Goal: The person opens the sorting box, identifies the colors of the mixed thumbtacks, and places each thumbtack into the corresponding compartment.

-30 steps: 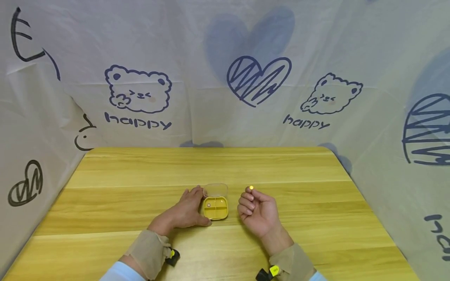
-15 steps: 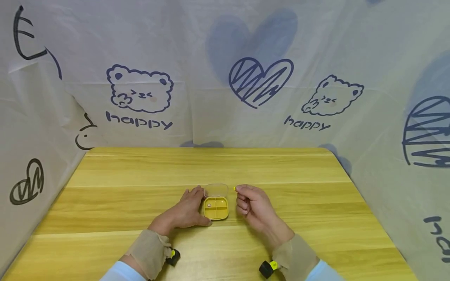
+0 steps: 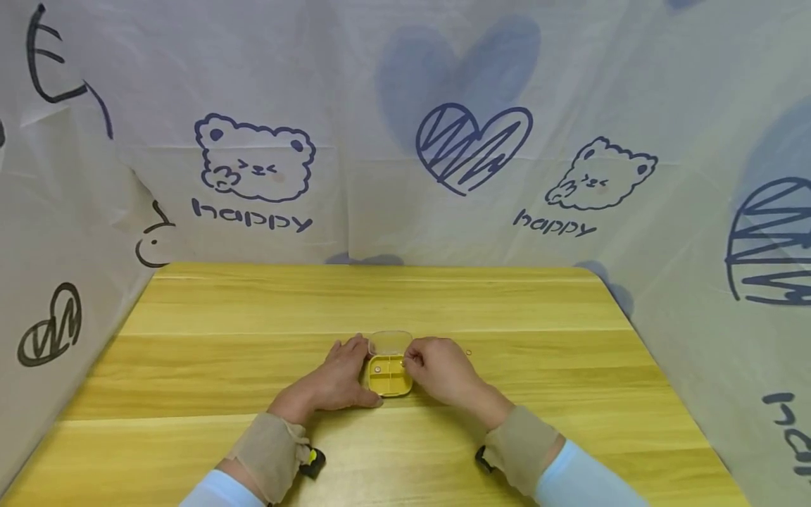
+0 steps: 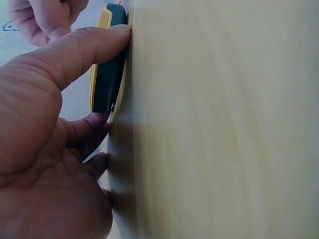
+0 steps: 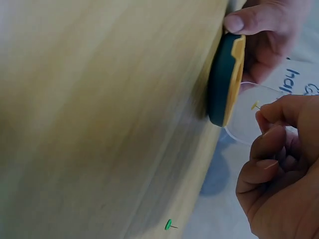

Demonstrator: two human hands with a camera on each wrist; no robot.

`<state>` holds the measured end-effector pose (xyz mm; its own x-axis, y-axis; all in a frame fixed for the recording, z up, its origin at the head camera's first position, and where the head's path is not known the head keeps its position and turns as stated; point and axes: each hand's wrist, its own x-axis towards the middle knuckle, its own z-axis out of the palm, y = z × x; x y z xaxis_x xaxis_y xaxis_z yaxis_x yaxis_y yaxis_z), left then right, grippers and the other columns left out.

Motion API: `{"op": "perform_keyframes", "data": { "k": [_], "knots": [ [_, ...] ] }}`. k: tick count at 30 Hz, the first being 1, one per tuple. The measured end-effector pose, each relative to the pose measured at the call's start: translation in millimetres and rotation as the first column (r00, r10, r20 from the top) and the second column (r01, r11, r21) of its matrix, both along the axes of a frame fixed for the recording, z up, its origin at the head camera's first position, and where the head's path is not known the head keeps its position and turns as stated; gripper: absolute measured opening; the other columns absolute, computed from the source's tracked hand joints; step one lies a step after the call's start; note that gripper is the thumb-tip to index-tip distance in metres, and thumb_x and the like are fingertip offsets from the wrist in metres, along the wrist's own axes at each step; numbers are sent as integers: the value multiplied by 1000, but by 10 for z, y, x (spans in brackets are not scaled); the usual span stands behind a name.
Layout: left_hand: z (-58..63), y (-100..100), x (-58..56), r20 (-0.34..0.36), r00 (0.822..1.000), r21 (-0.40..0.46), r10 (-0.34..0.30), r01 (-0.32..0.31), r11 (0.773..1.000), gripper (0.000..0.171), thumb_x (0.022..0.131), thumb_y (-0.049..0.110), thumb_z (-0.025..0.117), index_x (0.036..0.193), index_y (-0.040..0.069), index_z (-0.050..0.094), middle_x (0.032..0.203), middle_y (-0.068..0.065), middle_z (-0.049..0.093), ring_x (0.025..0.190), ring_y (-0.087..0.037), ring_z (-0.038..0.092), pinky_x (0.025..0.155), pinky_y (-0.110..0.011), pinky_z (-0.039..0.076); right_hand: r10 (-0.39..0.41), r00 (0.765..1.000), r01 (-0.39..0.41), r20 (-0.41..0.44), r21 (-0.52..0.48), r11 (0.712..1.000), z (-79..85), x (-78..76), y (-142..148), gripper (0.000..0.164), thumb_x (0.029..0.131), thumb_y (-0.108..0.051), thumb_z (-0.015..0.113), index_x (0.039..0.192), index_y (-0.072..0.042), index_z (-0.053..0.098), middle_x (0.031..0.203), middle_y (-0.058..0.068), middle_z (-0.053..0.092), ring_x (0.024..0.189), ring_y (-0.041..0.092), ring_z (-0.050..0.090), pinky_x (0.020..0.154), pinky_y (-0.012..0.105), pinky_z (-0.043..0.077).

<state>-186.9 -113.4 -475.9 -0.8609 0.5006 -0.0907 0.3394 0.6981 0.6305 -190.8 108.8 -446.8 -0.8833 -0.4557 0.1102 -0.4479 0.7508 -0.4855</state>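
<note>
At the far left a black heart drawing point(image 3: 49, 331) marks the pale cloth point(image 3: 355, 77) that hangs around the wood-grain tabletop point(image 3: 222, 345). Next comes a light blue sleeve point(image 3: 220, 491), a beige wrist wrap point(image 3: 266, 451) and the left hand point(image 3: 342, 380), which grips the left side of a small yellow box point(image 3: 400, 384): thumb at the near corner, fingers around the far one. The box sits flat on the tabletop, its lower body dark green in the wrist views, its inside split into four compartments. A tiny round item point(image 3: 377, 370) lies in the far left compartment; what it is cannot be made out. The clear lid point(image 3: 389, 343) is tipped back beyond the box. At the far right corner comes the right hand point(image 3: 441, 370), thumb and forefinger pinching a yellow tack point(image 5: 255, 105) by its metal pin, the other fingers curled in. Farther right, apart from the box, a green tack point(image 5: 168, 225) lies on the tabletop, its pin exposed.
</note>
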Motion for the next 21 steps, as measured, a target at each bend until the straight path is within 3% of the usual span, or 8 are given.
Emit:
{"op": "perform_keyframes", "data": {
  "k": [7, 21],
  "knots": [
    [3, -6, 7, 0, 1000, -10, -2, 2, 1000, 73, 72, 39, 80, 125, 4, 45, 139, -16, 42, 143, -32, 19, 119, -55, 4, 37, 996, -25, -80, 146, 989, -52, -62, -57, 14, 92, -22, 60, 83, -18, 69, 72, -9, 60, 61, 7, 52, 58, 25, 47],
    [-24, -9, 17, -11, 1000, -8, 0, -1, 1000, 73, 73, 38, 80, 127, 4, 45, 139, -14, 42, 144, -32, 18, 119, -56, 4, 46, 996, -32, -78, 166, 986, -125, -95, -97, 14, 92, -22, 60, 88, -16, 72, 82, -4, 68, 71, 9, 58, 67, 30, 53]
  ]
}}
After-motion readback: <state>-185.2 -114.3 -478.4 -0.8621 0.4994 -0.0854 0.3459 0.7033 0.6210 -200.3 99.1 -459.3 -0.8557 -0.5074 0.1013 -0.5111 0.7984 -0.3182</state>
